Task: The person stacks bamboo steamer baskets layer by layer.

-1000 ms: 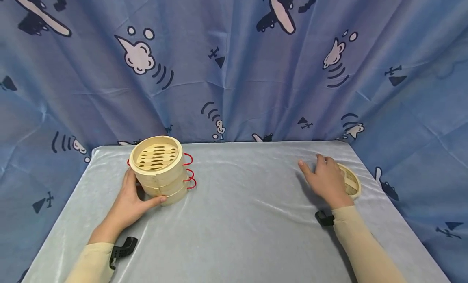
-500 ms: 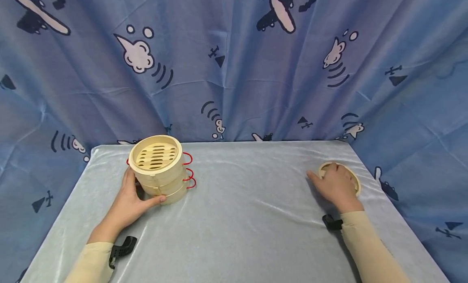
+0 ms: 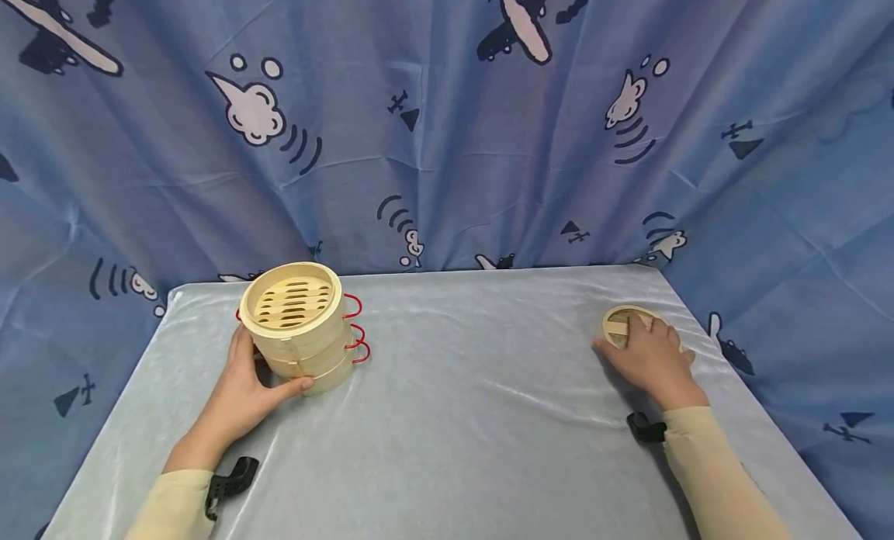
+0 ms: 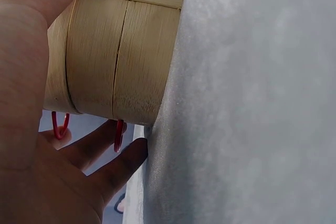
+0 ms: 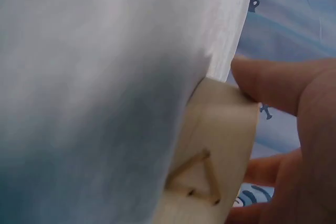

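Left hand (image 3: 244,392) grips pale bamboo steamer stack (image 3: 299,327); right hand (image 3: 649,358) clasps lid (image 3: 621,323).

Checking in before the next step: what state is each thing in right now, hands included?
Steamer stack: three tiers, upright, no lid, slatted floor showing.
Lid: flat on the table, far right, partly under fingers.
Left hand: grips the stack's lower side.
Right hand: rests on the lid, fingers curled over its rim.
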The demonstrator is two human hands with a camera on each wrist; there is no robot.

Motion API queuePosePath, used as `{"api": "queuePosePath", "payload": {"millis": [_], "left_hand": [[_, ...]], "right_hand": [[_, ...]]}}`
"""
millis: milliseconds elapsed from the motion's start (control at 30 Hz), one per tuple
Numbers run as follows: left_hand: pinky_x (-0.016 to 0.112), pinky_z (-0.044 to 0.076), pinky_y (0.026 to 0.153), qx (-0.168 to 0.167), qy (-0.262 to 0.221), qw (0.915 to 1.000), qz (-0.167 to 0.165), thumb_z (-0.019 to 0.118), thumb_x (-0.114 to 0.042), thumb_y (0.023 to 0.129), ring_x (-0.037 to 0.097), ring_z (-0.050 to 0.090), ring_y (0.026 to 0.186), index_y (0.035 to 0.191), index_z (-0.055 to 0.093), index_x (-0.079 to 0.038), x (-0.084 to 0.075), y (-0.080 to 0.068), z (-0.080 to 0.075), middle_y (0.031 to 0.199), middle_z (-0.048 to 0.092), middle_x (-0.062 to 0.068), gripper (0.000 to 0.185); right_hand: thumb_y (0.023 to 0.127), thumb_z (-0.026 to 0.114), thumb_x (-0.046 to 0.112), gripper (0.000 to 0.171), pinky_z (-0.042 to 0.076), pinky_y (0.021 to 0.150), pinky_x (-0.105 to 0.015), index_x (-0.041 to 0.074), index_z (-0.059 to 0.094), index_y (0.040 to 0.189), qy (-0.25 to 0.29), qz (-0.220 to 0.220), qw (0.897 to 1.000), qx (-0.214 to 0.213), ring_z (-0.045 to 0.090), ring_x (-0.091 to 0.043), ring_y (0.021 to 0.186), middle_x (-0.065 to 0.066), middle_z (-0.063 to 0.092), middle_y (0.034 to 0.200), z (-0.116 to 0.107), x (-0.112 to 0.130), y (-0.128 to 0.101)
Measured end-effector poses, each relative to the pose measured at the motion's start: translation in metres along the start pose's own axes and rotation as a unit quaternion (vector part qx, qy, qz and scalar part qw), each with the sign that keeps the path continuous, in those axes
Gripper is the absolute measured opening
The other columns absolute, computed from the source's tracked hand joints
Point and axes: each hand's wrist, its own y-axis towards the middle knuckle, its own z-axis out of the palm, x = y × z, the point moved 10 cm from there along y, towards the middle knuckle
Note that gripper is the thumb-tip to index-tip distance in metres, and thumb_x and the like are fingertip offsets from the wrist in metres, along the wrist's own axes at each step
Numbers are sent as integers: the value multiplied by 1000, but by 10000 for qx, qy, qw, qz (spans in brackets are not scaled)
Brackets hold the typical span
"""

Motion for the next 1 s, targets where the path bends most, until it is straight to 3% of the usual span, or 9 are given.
{"api": "queuePosePath", "payload": {"millis": [400,700,1000], "left_hand": [[9,30,104,20,36,10000,15,104,-31,76,35,37,145,177,7,-32,-4,1,-2,168,28,18,140],[15,30,110,60,136,9999,13,104,-33,76,37,35,148,177,6,-30,-3,-1,0,169,27,18,140],[17,28,113,60,-6,10000,-14,104,-31,77,39,32,151,176,2,-38,-2,-1,1,169,25,19,142]], "right_hand": [[99,69,68,104,37,87,-90,-9,37,161,147,-134,9998,-72,30,-73,135,-52,30,151,5,-12,-2],[94,81,58,101,40,91,-86,-10,43,159,388,38,9990,-197,41,-72,129,-51,39,148,1,-15,-8],[94,84,54,87,44,84,-79,-3,55,152,462,-185,9948,-891,56,-62,118,-40,57,138,-15,-10,-8]]}}
